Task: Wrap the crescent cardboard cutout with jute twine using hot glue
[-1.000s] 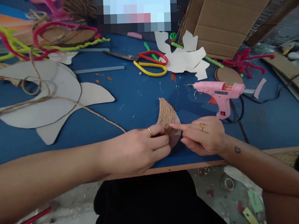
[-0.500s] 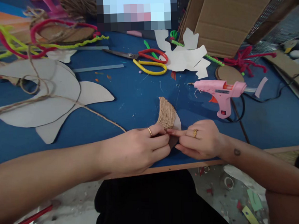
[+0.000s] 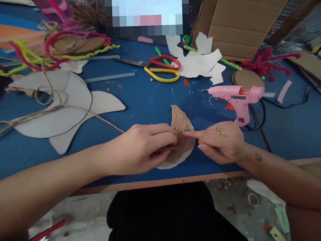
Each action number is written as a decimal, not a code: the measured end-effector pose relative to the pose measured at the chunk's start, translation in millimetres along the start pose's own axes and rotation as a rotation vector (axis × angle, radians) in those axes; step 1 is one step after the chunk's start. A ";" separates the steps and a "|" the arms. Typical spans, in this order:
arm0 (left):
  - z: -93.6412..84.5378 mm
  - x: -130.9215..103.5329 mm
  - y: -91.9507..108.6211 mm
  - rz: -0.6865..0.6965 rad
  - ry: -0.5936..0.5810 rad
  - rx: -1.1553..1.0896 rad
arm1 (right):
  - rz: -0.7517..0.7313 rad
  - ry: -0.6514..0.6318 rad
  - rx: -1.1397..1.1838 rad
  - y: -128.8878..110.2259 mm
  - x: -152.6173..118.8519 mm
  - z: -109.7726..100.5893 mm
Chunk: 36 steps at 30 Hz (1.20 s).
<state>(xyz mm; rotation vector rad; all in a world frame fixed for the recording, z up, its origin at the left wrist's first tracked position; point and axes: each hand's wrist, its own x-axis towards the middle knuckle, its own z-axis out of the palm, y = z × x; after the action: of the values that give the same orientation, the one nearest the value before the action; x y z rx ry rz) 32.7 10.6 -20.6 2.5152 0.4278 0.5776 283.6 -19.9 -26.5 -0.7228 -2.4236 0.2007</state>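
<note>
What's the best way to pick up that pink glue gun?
Probably by its handle, coming from the near table edge: the pink glue gun lies on its side with the handle pointing that way. The nozzle, possibly hot, points left, so avoid that end.

Left hand (image 3: 137, 148) is pinching, palm down, fingers (image 3: 162, 138) curled; right hand (image 3: 225, 140) is pointing toward it, index (image 3: 194, 134) extended; forearms (image 3: 57, 171) are spanning table's near edge (image 3: 162, 184).
</note>
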 end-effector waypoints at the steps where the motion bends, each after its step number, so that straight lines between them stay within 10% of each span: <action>1: -0.8 1.1 -0.8 -0.043 -0.004 -0.038 | 0.001 0.013 0.011 0.4 0.0 0.6; 14: -3.1 18.0 -7.9 -0.310 0.048 -0.164 | 0.028 0.108 -0.471 -3.7 -17.6 -59.0; 21: 3.1 24.4 -10.5 -0.435 0.097 -0.344 | 0.710 0.530 -0.297 33.3 -64.1 -73.1; 30: 7.4 29.0 -14.3 -0.523 0.094 -0.465 | 1.001 0.022 0.118 66.1 -45.3 -60.4; 36: 8.9 32.2 -13.5 -0.587 0.116 -0.532 | 0.916 0.145 0.278 65.6 -40.3 -60.5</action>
<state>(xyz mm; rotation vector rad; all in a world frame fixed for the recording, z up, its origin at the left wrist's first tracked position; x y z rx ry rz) 62.1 30.9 -24.8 1.7429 0.8834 0.5138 375.7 12.0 -17.3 -1.5889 -1.7178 0.7874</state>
